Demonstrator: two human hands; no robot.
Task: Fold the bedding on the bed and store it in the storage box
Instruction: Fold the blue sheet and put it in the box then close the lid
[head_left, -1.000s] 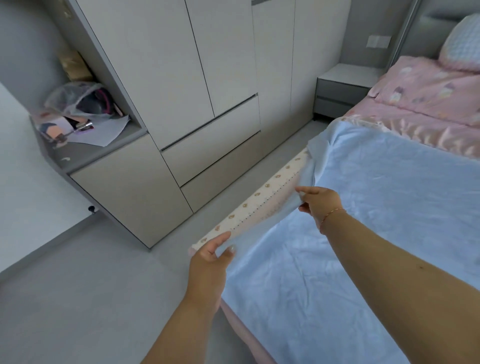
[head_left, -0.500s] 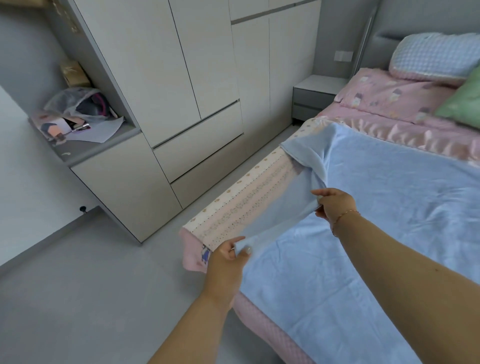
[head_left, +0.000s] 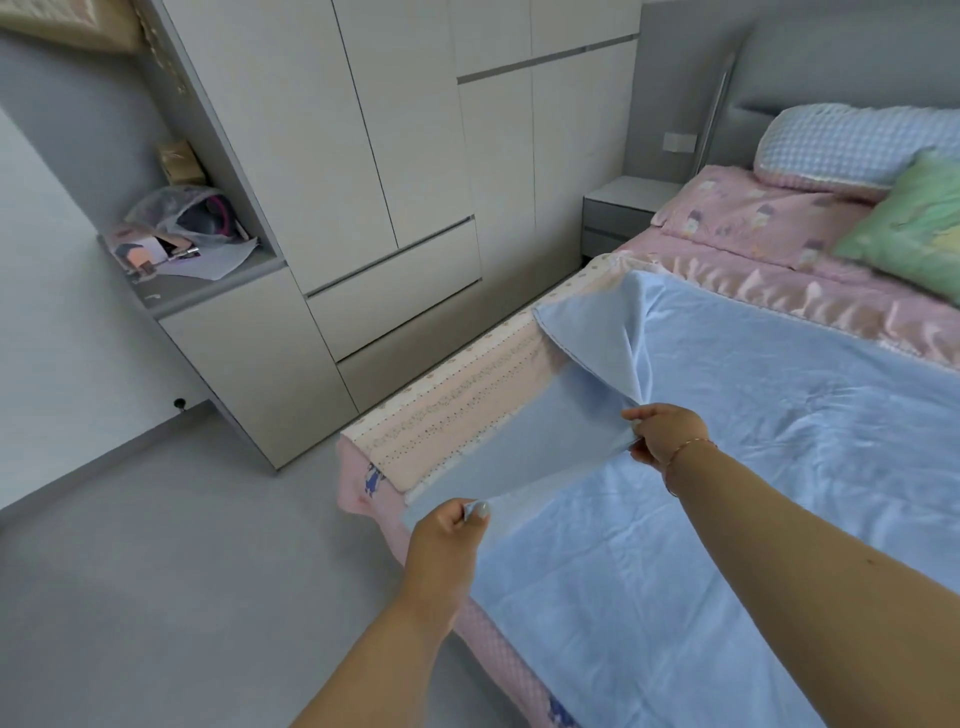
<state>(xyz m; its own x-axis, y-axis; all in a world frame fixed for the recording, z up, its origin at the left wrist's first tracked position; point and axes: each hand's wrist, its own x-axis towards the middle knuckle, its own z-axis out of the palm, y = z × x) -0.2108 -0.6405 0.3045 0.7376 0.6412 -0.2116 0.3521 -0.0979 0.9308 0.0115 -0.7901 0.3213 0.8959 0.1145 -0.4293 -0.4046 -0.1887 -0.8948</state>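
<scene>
My L hand (head_left: 448, 540) is nearest, thumb & fingers pinching the near edge of the blue sheet (head_left: 727, 467), lifted off the mattress edge. R hand (head_left: 662, 435) is farther up the same edge, fingers curled & gripping the fabric, bracelet on wrist. Sheet's left side is raised & folding over toward bed center; rest lies flat on the bed (head_left: 467, 410). Beyond: pink bedding (head_left: 779, 291), green pillow (head_left: 904, 228), checked pillow (head_left: 852, 143), nightstand (head_left: 623, 202), wardrobe (head_left: 395, 156) w/ shelf clutter (head_left: 182, 228).

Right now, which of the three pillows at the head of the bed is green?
The green pillow, farthest right, overlapping the others; the checked pillow is blue, the flat pillow pink.
</scene>
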